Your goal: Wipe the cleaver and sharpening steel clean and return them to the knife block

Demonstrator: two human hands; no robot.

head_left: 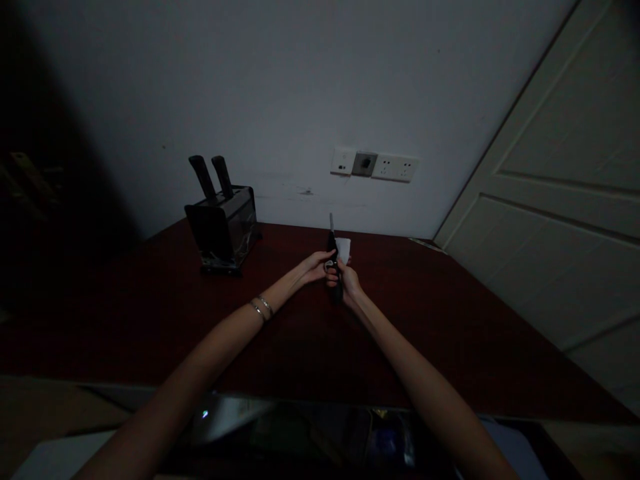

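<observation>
Above the middle of the dark red table, my two hands meet around a black-handled knife (pixel 337 291). My right hand (pixel 350 281) is closed round its handle, which points down toward me. A thin pale end of the blade sticks up, away from me. Closed at the blade from the left side is my left hand (pixel 316 264), its thumb lying along the dark part. A small white sheet (pixel 343 249), paper or cloth, shows behind the blade, pinched by my left fingers. Low light and overlapping fingers hide much of the blade.
At the left of the table (pixel 290 340) stands a dark knife block (pixel 220 230) holding two black-handled knives (pixel 213 177). Wall sockets (pixel 375 165) are behind. A pale panelled door (pixel 560 200) borders the right. Below the front edge lies an open space with dim items (pixel 390 443).
</observation>
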